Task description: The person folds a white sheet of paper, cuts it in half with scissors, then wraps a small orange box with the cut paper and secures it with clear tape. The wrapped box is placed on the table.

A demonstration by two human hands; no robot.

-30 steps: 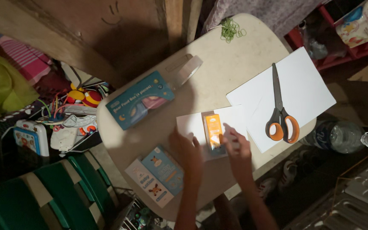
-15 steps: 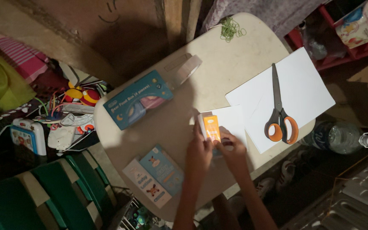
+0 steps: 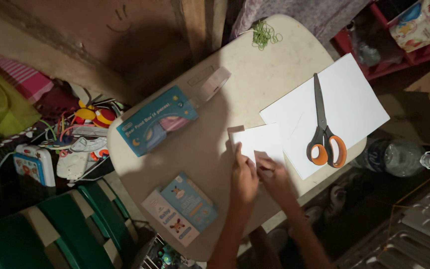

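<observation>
Now I see the small orange box that showed half a second ago is covered; the white paper sheet (image 3: 259, 141) is folded over it and only a tan strip shows at the sheet's upper left corner; the hands have slid a little up the table since then. I read the wrapped bundle's long axis as running from the near edge of the table towards its far side, tilted slightly left at the top; it looks like a flat, pale rectangle with a crisp fold. It lies on the round beige table (image 3: 200, 149), just left of the larger white sheets (image 3: 354, 99) that carry the orange-handled scissors (image 3: 323, 132). My left hand (image 3: 245, 178) presses flat on the sheet's near edge, fingers stretched, not clenched; my right hand (image 3: 273, 175) pinches the folded flap at the lower edge, thumb and fingers closed on the paper. A blue box (image 3: 156, 120) and two small cartons (image 3: 182, 208) lie well apart to the left.
</observation>
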